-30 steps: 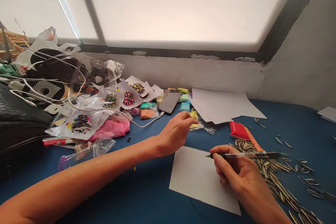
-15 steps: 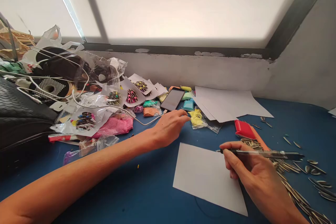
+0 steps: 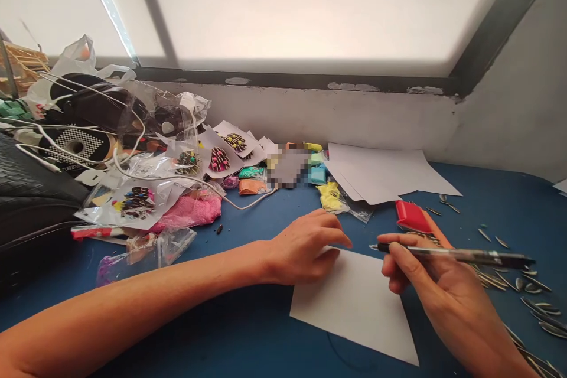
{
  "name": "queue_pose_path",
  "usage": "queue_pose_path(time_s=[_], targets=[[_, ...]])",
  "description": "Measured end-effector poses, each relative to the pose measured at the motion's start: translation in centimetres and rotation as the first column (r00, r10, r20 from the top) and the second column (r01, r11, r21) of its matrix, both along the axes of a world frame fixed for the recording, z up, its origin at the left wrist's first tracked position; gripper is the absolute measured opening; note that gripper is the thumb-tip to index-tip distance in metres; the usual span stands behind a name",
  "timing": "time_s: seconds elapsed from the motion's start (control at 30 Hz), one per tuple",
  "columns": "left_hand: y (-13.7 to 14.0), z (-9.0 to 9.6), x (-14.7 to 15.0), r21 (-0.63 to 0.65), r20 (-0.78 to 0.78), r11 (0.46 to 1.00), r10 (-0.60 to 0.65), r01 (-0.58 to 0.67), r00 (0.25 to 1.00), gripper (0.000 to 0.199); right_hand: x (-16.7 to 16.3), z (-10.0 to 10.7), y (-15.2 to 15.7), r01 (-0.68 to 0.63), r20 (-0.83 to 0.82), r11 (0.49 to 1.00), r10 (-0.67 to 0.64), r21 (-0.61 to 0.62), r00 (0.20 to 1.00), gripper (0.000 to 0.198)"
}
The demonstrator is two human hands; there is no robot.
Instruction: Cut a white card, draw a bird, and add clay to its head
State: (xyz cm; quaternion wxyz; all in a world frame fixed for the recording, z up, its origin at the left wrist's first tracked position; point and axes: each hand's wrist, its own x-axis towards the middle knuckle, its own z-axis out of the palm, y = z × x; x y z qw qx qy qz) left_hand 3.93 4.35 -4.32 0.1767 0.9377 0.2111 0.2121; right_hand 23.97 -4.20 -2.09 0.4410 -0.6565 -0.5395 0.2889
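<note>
A blank white sheet of paper [image 3: 354, 313] lies on the blue table in front of me. Over its upper left corner is my left hand [image 3: 308, 246], fingers apart and bent, holding nothing; whether it touches the sheet I cannot tell. My right hand [image 3: 429, 283] grips a dark clear-barrelled pen [image 3: 460, 255] between thumb and fingers, above the sheet's right side. The pen's tip points left, clear of the paper. Beside and partly behind that hand lie loose sunflower seeds [image 3: 547, 319] and a red packet [image 3: 413, 217].
Several white sheets [image 3: 381, 171] lie by the wall. Small coloured clay packets [image 3: 316, 175] and a blurred-out phone [image 3: 289, 168] sit mid-table. Leftward are paper pieces with decorated seeds [image 3: 137, 202], a white cable [image 3: 177, 179], a pink bag [image 3: 190, 212] and a black bag [image 3: 39, 201].
My left hand has come back from near the phone, down and right to the sheet's upper corner. My right hand, still holding the pen, has shifted slightly right.
</note>
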Motion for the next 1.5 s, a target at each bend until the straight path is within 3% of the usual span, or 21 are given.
queue_pose_path(time_s=[0.27, 0.6, 0.93, 1.03, 1.3, 1.4, 1.5], targets=[[-1.5, -0.3, 0.4, 0.109, -0.167, 0.993, -0.034, 0.053, 0.985, 0.036, -0.4, -0.3, -0.4, -0.081, -0.089, 0.995, 0.076, -0.061, 0.993, 0.051], [-1.6, -0.5, 0.9, 0.036, -0.152, 0.999, -0.003, 0.009, 0.988, 0.043, -0.9, -0.6, -0.5, -0.083, -0.065, 0.988, 0.075, -0.13, 0.995, 0.054], [-1.8, -0.8, 1.2, 0.068, -0.185, 0.998, 0.002, 0.011, 0.983, 0.04, -0.5, -1.1, -0.5, -0.068, -0.089, 0.993, 0.059, -0.096, 0.994, 0.043], [-2.0, -0.6, 1.2, 0.074, -0.198, 0.997, 0.008, 0.007, 0.98, 0.039, -0.5, -1.3, -0.5, -0.08, -0.064, 0.996, 0.079, -0.023, 0.995, 0.041], [-2.6, -0.7, 1.6, 0.169, -0.23, 0.986, 0.038, 0.001, 0.972, 0.035, -0.5, -0.9, -1.2, 0.003, 0.197, 0.971, -0.051, 0.238, 0.979, 0.027], [-2.6, -0.8, 1.7, 0.195, -0.253, 0.981, 0.046, 0.005, 0.966, 0.034, -0.3, -1.2, -1.6, -0.167, 0.412, 0.927, 0.014, 0.337, 0.911, 0.028], [-2.6, -0.9, 1.9, 0.21, -0.243, 0.977, 0.033, 0.02, 0.969, 0.031, -0.9, -1.5, -1.9, -0.382, 0.605, 0.844, 0.089, 0.376, 0.791, 0.031]])
